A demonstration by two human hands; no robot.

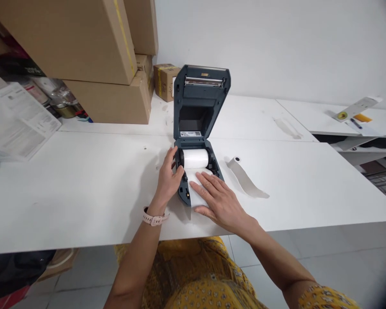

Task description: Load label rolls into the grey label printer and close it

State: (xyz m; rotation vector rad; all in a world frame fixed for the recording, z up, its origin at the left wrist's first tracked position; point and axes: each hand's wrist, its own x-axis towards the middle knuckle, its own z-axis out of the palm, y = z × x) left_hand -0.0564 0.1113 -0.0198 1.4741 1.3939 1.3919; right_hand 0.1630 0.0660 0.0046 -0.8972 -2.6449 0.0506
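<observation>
A dark grey label printer (pixel 202 103) stands on the white table with its lid tipped up and back. Inside sits a roll of white label paper (pixel 195 159) between two black holders, and its loose strip (pixel 197 195) runs forward over the printer's front edge. My left hand (pixel 169 178) grips the printer's left side, fingers along the outside and thumb at the inner edge. Flat on the strip lies my right hand (pixel 217 197), its fingers stretched out and slightly apart. To the right is a small paper roll (pixel 236 160) with a curling tail.
Cardboard boxes (pixel 116 101) are stacked at the back left, and a small carton (pixel 165 81) stands behind the printer. A printed white package (pixel 16 120) sits at the far left. Tape (pixel 342 115) and a pen (pixel 356 123) lie on the right-hand shelf unit.
</observation>
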